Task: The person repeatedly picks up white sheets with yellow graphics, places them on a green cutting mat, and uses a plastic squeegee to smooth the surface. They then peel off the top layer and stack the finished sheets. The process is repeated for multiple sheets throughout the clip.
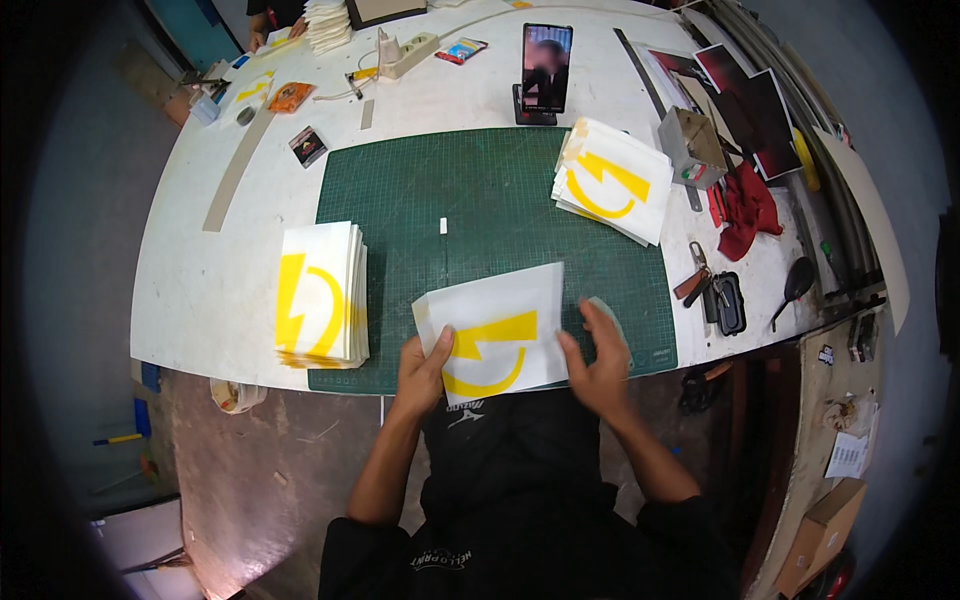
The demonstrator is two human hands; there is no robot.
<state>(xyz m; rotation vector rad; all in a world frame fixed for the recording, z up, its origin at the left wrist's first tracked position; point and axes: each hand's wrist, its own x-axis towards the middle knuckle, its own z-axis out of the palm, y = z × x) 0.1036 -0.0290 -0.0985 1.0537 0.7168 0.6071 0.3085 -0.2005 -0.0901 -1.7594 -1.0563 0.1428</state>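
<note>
A white sheet with a yellow printed shape (pixel 490 300) is held up over the front edge of a green cutting mat (pixel 440 165). My left hand (pixel 424 372) grips its left side, the thumb lying on top. At the sheet's right edge my right hand (pixel 600 368) is open, fingers spread, the thumb close to or touching the edge. Partly hidden behind those fingers lies a pale, rounded piece (pixel 608 315). A thick stack of similar yellow-printed sheets (pixel 345 290) stands to the left. Another, fanned pile (pixel 630 165) lies at the mat's far right.
Beyond the mat a phone on a stand (pixel 545 75) stands upright. A power strip (pixel 408 56) lies farther back. To the right are a metal box (pixel 692 150), a red cloth (pixel 748 212) and a black spoon-shaped tool (pixel 797 282). Another person's hand (pixel 257 40) shows at far left.
</note>
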